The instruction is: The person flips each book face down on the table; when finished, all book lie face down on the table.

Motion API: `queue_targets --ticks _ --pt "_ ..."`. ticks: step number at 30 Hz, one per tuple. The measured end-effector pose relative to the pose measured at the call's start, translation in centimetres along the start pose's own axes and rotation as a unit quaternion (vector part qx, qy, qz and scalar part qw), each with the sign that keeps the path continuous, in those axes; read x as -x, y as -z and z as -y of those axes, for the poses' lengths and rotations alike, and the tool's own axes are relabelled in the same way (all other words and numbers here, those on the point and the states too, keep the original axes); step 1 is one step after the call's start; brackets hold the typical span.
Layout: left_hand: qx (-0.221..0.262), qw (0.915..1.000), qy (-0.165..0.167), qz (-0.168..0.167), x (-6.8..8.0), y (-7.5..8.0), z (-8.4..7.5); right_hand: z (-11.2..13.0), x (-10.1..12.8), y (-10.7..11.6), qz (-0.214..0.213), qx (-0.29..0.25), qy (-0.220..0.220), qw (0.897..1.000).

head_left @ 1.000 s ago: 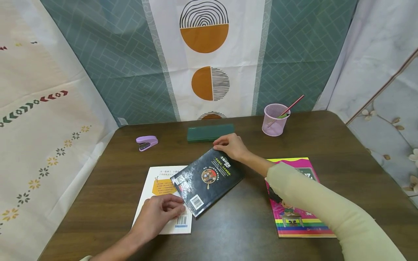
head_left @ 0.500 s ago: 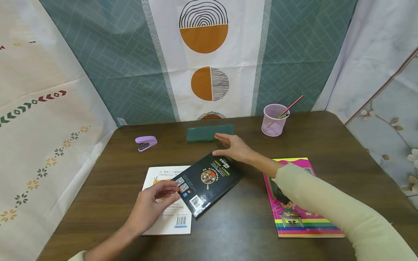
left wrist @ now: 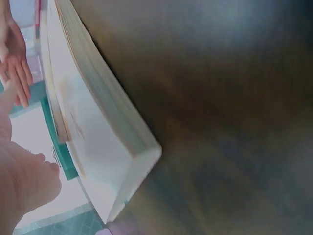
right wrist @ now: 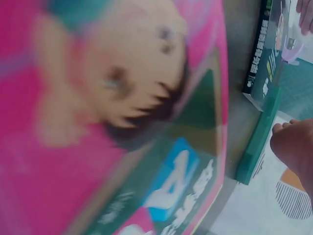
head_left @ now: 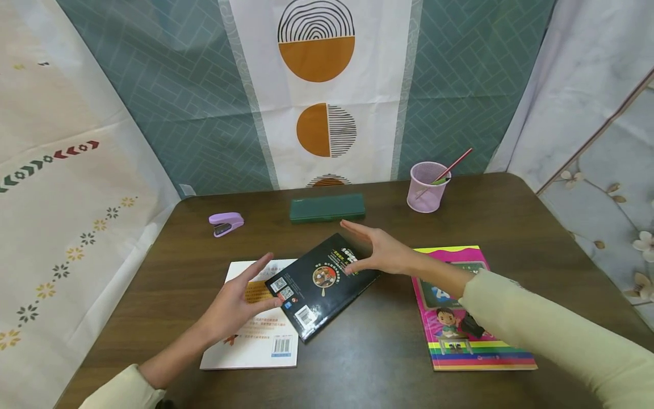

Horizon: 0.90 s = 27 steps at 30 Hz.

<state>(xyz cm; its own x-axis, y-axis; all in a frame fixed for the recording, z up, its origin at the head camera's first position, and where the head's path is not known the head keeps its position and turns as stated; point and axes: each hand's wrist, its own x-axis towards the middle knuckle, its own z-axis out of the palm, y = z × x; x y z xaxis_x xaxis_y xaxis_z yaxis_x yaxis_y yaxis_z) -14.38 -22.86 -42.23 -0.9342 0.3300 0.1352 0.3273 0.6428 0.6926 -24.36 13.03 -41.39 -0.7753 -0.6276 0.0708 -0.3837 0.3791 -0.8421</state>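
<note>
A black book (head_left: 322, 285) lies askew on the brown table (head_left: 388, 352), partly over a white book (head_left: 258, 335). My left hand (head_left: 240, 298) hovers above the white book with straight fingers, just left of the black book, holding nothing. My right hand (head_left: 378, 250) hangs open over the black book's far right corner, fingers spread. The left wrist view shows the white book's edge (left wrist: 102, 127) close up. In the right wrist view a pink picture book (right wrist: 112, 122) fills most of the frame, with the black book (right wrist: 266, 54) beyond it.
A pink picture book (head_left: 462, 318) lies to the right under my right forearm. At the back stand a green pencil case (head_left: 327, 207), a purple stapler (head_left: 226, 223) and a lilac mesh cup (head_left: 428, 187) with a red pencil. Patterned cloths hang behind and beside the table.
Both hands let go of the black book and lifted off it. The left hand rose from the white book, the right drew back to the right. The black book stays put.
</note>
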Motion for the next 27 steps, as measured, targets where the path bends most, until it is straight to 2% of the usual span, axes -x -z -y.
queue_targets --ticks 5,11,20,27 --pt "-0.020 0.9991 0.000 0.036 -0.8 0.1 0.7 -0.2 1.8 0.1 -0.001 -0.002 0.000 1.000" --pt "-0.008 0.9971 0.011 0.074 -1.5 0.2 1.3 -0.5 3.5 0.1 0.009 -0.029 -0.035 0.999" --pt "-0.038 0.9926 -0.035 0.110 -2.1 0.6 1.9 -1.2 4.6 -0.8 0.009 -0.018 -0.033 0.999" --pt "-0.057 0.9880 -0.054 0.133 -2.4 0.8 2.0 -0.9 5.0 -1.3 0.001 0.006 -0.070 0.998"
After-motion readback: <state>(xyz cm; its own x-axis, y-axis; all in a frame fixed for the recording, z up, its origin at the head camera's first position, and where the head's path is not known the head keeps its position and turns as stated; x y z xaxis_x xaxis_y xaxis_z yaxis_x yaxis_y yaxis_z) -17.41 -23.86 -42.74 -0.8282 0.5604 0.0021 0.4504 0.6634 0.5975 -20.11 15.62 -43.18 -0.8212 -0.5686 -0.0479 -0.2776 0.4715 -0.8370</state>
